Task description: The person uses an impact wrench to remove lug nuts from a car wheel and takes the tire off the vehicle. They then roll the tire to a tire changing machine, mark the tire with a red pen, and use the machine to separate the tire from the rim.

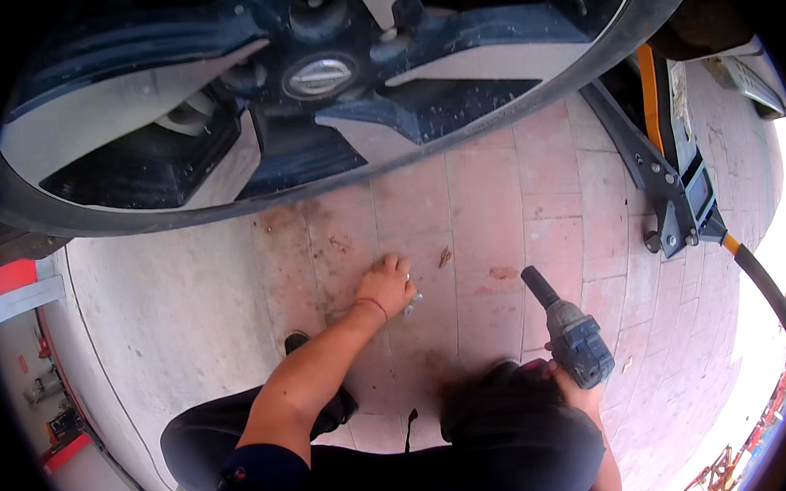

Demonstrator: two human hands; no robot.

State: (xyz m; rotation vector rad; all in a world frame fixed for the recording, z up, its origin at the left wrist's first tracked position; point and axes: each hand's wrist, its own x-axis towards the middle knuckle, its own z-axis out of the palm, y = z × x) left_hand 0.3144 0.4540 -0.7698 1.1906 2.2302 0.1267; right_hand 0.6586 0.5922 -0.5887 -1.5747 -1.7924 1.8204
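Note:
My left hand [386, 281] is low over the floor with its fingers curled down; small silvery metal pieces [414, 304], possibly nuts, lie at its fingertips, and what it grips is partly hidden. My right hand [567, 380] grips a dark cordless impact wrench [578, 347], whose long black socket [540, 284] points up and forward. Above both hands is a raised car wheel [457, 109] with a dark and silver spoked rim and a round center cap [320, 78].
A floor jack [672, 222] with an orange and black handle stands at the right beside the wheel. Pinkish paving [483, 192] meets pale concrete [156, 302] at the left. Red items and tools [66, 449] are along the left edge. My bent knees are at the bottom.

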